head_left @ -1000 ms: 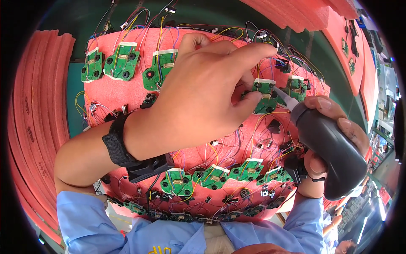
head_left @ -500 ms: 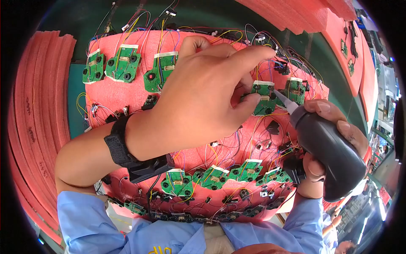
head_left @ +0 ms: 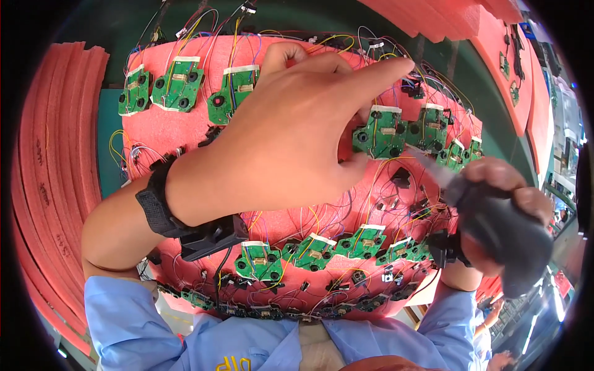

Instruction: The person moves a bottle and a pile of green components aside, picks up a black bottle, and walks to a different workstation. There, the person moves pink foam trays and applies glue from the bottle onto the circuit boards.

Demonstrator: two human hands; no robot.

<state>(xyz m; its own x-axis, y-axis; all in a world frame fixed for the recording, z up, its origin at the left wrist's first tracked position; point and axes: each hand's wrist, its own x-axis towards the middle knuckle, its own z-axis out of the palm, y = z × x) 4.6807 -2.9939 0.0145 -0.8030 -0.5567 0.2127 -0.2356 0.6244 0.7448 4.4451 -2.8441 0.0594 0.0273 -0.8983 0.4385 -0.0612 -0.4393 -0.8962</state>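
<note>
My right hand (head_left: 495,176) is wrapped round a dark squeeze bottle (head_left: 507,232), blurred by motion. Its pale, narrow nozzle (head_left: 433,168) points up and left, a little off the lower right corner of a green circuit board (head_left: 378,141) with black round parts. My left hand (head_left: 291,133) hovers over the middle of the boards, index finger stretched out and thumb apart from it. That thumb is just left of the same board. The other fingers of this hand bend away and are partly hidden. Another green board (head_left: 430,120) lies right beside the first.
A pink foam sheet (head_left: 145,133) bears rows of boards with thin coloured wires. Several boards (head_left: 179,86) lie at the far left, others (head_left: 315,255) nearer me. Stacked pink foam sheets (head_left: 59,185) stand at left; more foam (head_left: 427,21) is at the far right.
My right hand has drawn the bottle right and slightly down, so its nozzle has left the board's edge. My left thumb has come off the board and shifted left.
</note>
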